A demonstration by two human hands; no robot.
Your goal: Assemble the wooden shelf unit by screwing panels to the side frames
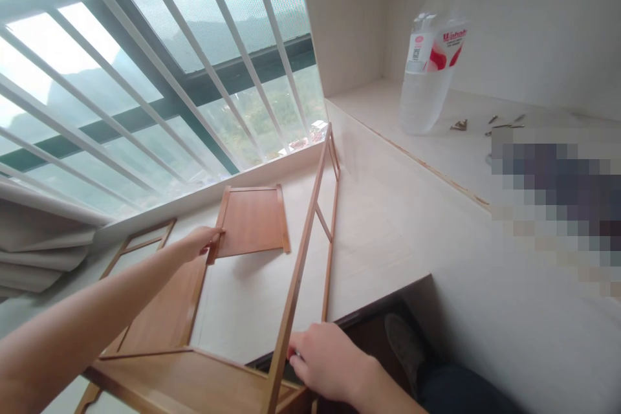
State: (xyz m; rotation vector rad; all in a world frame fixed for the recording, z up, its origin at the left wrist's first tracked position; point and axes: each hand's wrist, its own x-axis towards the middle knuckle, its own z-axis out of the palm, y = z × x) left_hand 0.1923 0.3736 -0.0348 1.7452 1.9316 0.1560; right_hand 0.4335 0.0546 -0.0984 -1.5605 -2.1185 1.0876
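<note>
Left hand (201, 240) reaches forward, fingers pinched on the near left corner of a small bamboo shelf panel (253, 220), which lies flat on the pale platform (388, 233) below the barred window (145, 65). Right hand (326, 362) is curled at the base of a ladder-shaped side frame (310, 233) and appears to hold a small metallic item against it; the item cannot be identified. The frame stands on edge, running away toward the window. A larger bamboo shelf board (189, 381) sits at its near end, and another open frame (140, 242) lies flat to the left. Judgement: shelf-rack assembly is under way, with the panel being drawn toward the frame; the next move calls for squaring its end to the rungs while the frame is held steady. Loose screws (490, 124) lie by a clear plastic bottle (431, 58), whose red-and-white label reads roughly "U-phab"; the smaller print is illegible.
</note>
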